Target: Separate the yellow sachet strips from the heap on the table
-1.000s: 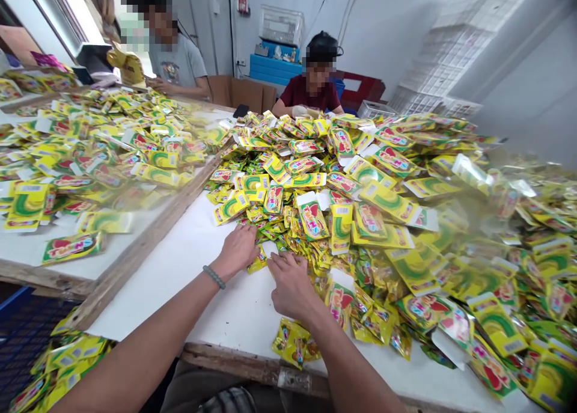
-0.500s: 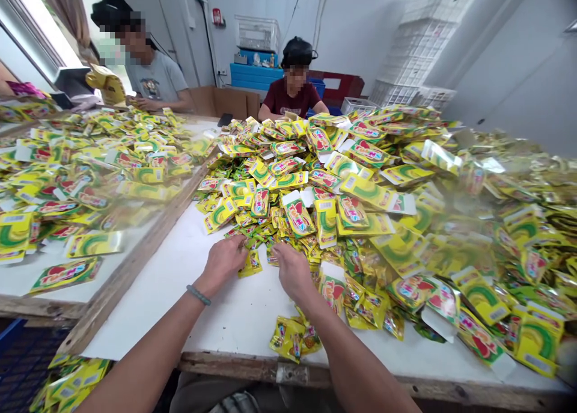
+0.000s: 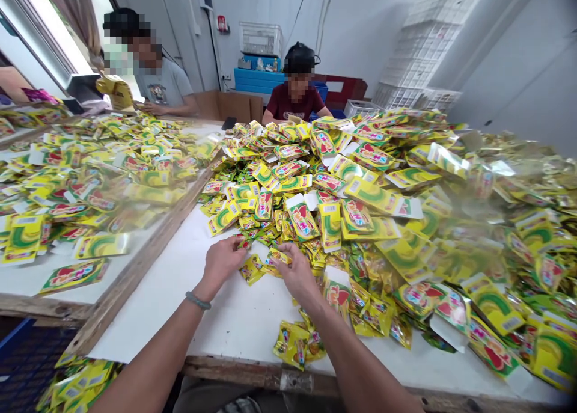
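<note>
My left hand, with a grey-green bracelet at its wrist, is closed, thumb and fingertips together at a small green and red packet. Opposite it, my right hand pinches a small yellow packet between thumb and fingers. Between the two hands a yellow packet lies on the white tabletop. Just beyond my fingers rises a heap of small packets and flat yellow-green boxes, among them an upright-leaning box. Several yellow packets lie beside my right forearm.
A wooden divider separates my section from another pile of boxes at left. Two people sit across the table, one in maroon, one in grey. White crates are stacked behind. A blue crate stands lower left.
My right hand has turned and its fingers have lifted, showing a yellow packet in its pinch. The left hand has barely moved. The whole view has shifted slightly.
</note>
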Demonstrator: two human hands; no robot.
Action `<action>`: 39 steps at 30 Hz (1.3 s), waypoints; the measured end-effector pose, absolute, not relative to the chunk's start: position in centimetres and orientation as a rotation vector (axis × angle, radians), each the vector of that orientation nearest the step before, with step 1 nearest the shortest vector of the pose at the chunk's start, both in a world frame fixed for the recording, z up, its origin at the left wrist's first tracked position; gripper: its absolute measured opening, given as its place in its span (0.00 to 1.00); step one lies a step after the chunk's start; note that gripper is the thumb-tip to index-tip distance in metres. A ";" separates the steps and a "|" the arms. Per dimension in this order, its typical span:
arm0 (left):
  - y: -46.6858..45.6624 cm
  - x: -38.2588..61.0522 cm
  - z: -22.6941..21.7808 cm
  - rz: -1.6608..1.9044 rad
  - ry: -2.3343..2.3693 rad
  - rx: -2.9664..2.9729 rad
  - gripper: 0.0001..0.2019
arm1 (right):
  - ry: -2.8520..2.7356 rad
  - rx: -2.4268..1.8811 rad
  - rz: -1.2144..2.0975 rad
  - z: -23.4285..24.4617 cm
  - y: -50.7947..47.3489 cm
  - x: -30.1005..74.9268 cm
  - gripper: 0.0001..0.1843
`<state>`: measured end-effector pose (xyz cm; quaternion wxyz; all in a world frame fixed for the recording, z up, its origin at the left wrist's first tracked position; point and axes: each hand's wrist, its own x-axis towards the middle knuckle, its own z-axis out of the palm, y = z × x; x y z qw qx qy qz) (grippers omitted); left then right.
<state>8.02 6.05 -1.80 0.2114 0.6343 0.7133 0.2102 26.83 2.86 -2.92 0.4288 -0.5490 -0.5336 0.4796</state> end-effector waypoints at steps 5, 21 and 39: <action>2.9 7.8 -1.5 0.936 1.321 0.994 0.16 | -1.408 -1.223 1.277 -3.6 3.0 26.6 0.15; 1.6 9.2 -1.1 0.897 1.105 1.058 0.20 | -1.272 -1.173 1.528 -3.5 2.6 26.3 0.27; 8.0 4.5 -1.0 1.135 1.500 1.292 0.39 | -1.158 -1.211 1.511 -2.8 2.6 26.3 0.20</action>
